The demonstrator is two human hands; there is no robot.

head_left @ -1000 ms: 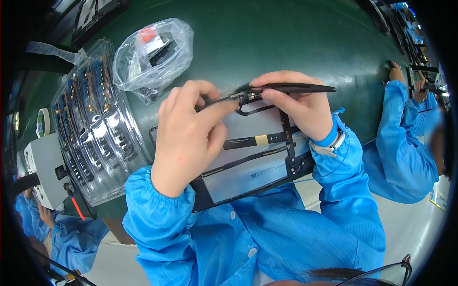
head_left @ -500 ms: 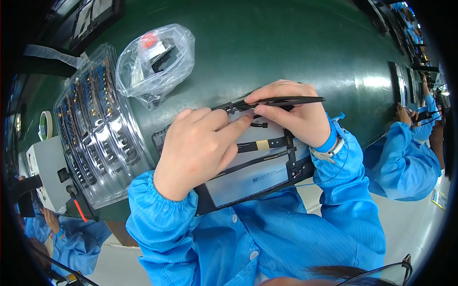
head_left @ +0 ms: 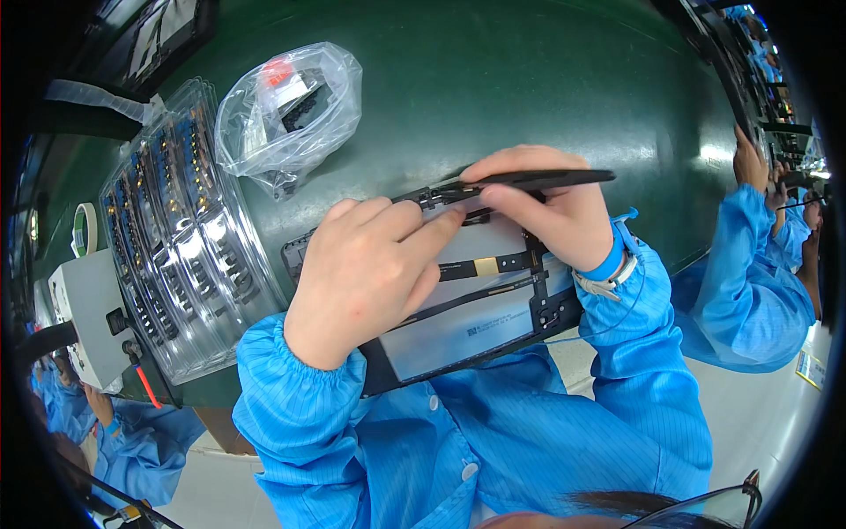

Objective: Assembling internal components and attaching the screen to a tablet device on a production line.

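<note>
An opened tablet (head_left: 458, 339) lies aslant in front of me, its pale battery panels, black ribbon cables and dark frame exposed. My left hand (head_left: 357, 273) rests over its left part; the index finger reaches to the inner upper edge, thumb apart, other fingers curled with their tips hidden. Between thumb and fingers, my right hand (head_left: 555, 207) pinches black tweezers (head_left: 573, 179), held nearly level. Their narrow end points left toward the tablet's upper edge, close to my left index fingertip. Whether the tips grip a part is too small to tell. A blue wrist strap circles my right wrist.
Left of the tablet sit clear plastic trays (head_left: 189, 256) with circuit boards. Behind stands an open clear bag (head_left: 291, 115) of small parts. A grey-white box (head_left: 84, 309), a tape roll (head_left: 84, 231) and a red-handled tool (head_left: 145, 383) are farther left. A co-worker's blue sleeve (head_left: 731, 264) is at right.
My right hand and the tweezers have shifted slightly right, and the tweezers have tilted a little. My left hand stays nearly still. The co-worker at right has raised an arm.
</note>
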